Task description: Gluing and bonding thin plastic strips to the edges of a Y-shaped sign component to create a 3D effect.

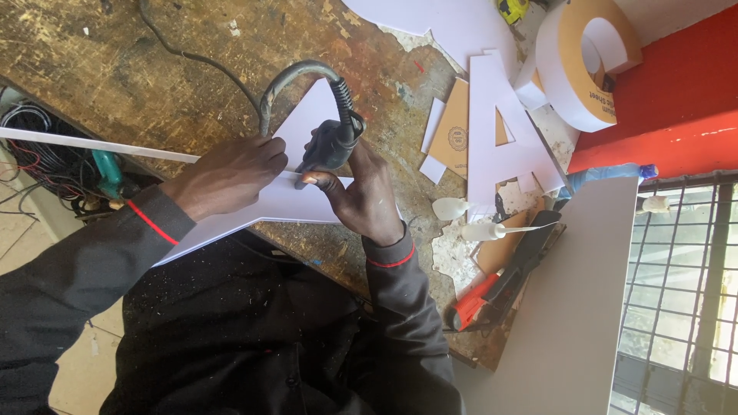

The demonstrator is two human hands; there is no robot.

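A white pointed panel (288,201), cut like a star arm, lies on the worn wooden workbench (115,69). My left hand (231,175) presses down on it, fingers bent over a thin white strip (84,144) that runs off to the left. My right hand (361,188) grips a dark corded hand tool (330,146) held against the panel beside my left fingers. The tool's thick cable (296,73) loops up and back over the bench.
A white cut-out letter (500,131) and a thick round white letter (573,65) lie at the right by a red wall. Small glue bottles (480,230), a red-and-black cutter (500,284), cardboard pieces, a grey board and a window grille (676,292) sit right; tangled wires left.
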